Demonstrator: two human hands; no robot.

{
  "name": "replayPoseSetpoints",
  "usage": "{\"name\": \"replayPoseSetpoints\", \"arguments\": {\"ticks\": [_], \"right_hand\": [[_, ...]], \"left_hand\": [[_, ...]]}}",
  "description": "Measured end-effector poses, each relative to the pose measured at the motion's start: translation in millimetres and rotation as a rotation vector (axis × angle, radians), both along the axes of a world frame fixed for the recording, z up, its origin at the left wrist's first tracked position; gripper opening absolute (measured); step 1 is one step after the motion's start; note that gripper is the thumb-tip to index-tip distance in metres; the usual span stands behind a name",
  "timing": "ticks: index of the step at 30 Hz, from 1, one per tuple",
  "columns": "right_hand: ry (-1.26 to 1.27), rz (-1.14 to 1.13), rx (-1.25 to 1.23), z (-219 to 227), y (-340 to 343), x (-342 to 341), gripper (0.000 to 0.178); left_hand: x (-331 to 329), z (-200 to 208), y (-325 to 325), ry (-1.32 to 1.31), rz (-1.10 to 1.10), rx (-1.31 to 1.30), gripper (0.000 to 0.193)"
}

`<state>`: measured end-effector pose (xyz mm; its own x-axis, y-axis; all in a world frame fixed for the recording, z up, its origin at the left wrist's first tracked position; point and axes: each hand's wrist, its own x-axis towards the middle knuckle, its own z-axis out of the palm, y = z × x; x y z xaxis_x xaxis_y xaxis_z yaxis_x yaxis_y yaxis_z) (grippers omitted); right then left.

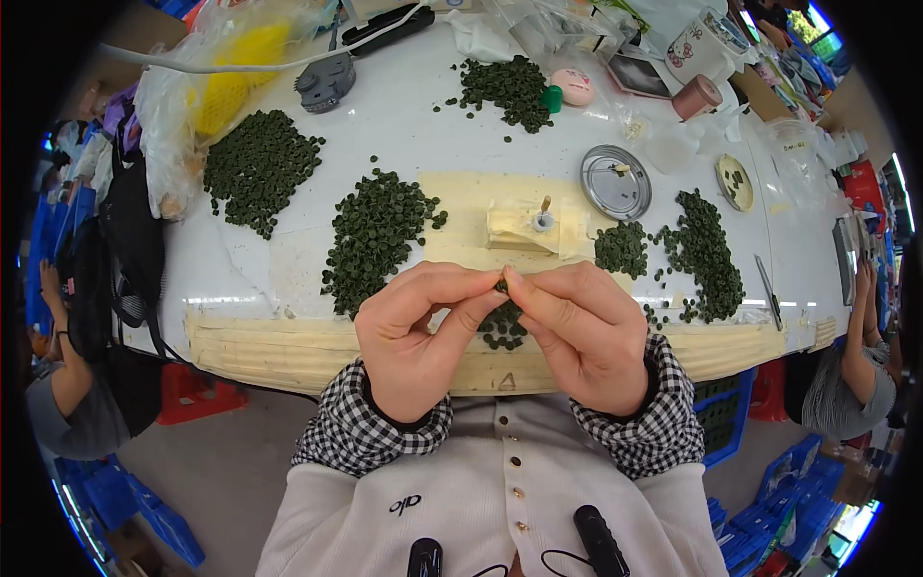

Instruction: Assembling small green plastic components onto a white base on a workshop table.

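My left hand (423, 332) and my right hand (586, 332) meet at the table's front edge, fingertips pinched together on one small dark green round piece (501, 286). Most of that piece is hidden by the fingers. Just below the fingertips lies a little cluster of the same green pieces (502, 327). Beyond my hands, a tape-covered block (514, 226) with a short upright peg (543, 219) sits on a sheet of yellowish tape. A large heap of green pieces (375, 236) spreads left of it, and a smaller heap (621, 248) lies on its right.
More green heaps lie at the far left (260, 168), far middle (505, 91) and right (707, 255). A round metal lid (615, 183), a shallow dish (735, 183) and tweezers (769, 292) are on the right. Plastic bags and a mug (707, 46) stand behind. People sit either side.
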<state>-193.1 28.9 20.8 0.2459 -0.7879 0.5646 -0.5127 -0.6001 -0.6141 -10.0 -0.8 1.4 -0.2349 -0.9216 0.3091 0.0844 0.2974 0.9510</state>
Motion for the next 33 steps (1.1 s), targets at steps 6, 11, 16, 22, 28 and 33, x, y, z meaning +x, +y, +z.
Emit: {"name": "replayPoseSetpoints", "arguments": {"ticks": [6, 11, 16, 22, 28, 33], "right_hand": [[-0.029, -0.018, 0.023, 0.5, 0.7, 0.6, 0.040], [-0.033, -0.027, 0.030, 1.0, 2.7, -1.1, 0.040], [-0.055, -0.013, 0.030, 1.1, 3.6, 0.2, 0.040], [-0.068, 0.009, 0.078, 2.1, 3.9, -1.8, 0.042], [-0.066, 0.043, 0.106, 1.9, 4.3, -5.2, 0.045], [-0.058, 0.045, 0.099, -0.9, 4.0, -5.5, 0.045]], "left_hand": [[0.0, 0.3, 1.5, 0.040, -0.001, 0.055, 0.018], [0.0, -0.5, 1.7, 0.044, 0.000, 0.062, 0.018], [0.1, 0.0, 1.2, 0.033, 0.001, 0.048, 0.018], [0.9, 0.9, -1.3, -0.068, 0.022, -0.066, 0.020], [1.8, 3.2, -1.9, -0.120, 0.015, -0.123, 0.021], [1.8, 4.9, -2.0, -0.154, 0.023, -0.165, 0.021]]}}
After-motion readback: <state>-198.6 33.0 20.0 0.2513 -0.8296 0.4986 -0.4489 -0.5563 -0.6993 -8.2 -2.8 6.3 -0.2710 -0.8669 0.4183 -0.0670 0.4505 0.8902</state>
